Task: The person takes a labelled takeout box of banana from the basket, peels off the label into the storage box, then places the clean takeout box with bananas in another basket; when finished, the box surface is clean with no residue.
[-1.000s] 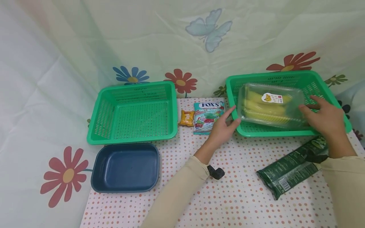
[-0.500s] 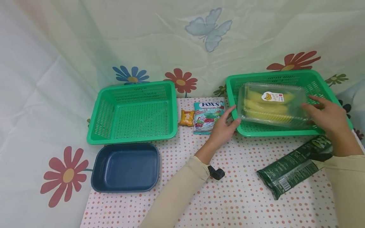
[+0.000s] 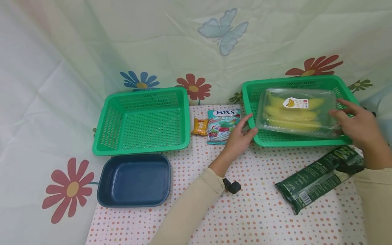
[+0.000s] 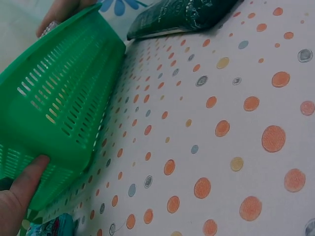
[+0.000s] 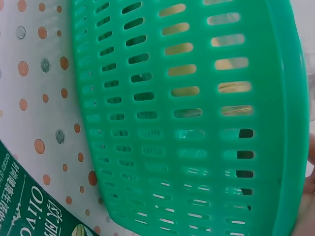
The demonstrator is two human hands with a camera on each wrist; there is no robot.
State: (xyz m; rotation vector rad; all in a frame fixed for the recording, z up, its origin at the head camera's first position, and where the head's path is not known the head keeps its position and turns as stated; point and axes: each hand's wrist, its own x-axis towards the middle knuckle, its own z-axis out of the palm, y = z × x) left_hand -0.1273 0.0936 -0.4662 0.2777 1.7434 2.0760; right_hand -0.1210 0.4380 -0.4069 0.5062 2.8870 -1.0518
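Observation:
A clear plastic box of bananas [image 3: 294, 112] with a banana label lies tilted inside the right green basket [image 3: 266, 141]. My right hand [image 3: 359, 124] grips the box's right end between thumb and fingers, over the basket; in the right wrist view only bits of its fingers [image 5: 311, 172] show past the rim. My left hand [image 3: 239, 141] touches the left front corner of the same basket with its fingers spread and fairly straight. In the left wrist view a digit [image 4: 30, 179] of it presses the basket's outer wall.
A second green basket [image 3: 150, 149] stands at left, with a dark blue tub [image 3: 134, 180] before it. Between the baskets lie a small orange packet [image 3: 200, 126] and a Fox's candy bag [image 3: 218, 131]. A dark green package [image 3: 312, 180] lies near my right forearm. A patterned curtain hangs behind.
My right hand has shifted to the right, and the banana box has slid right with it inside the basket. The left hand has stayed at the basket's corner.

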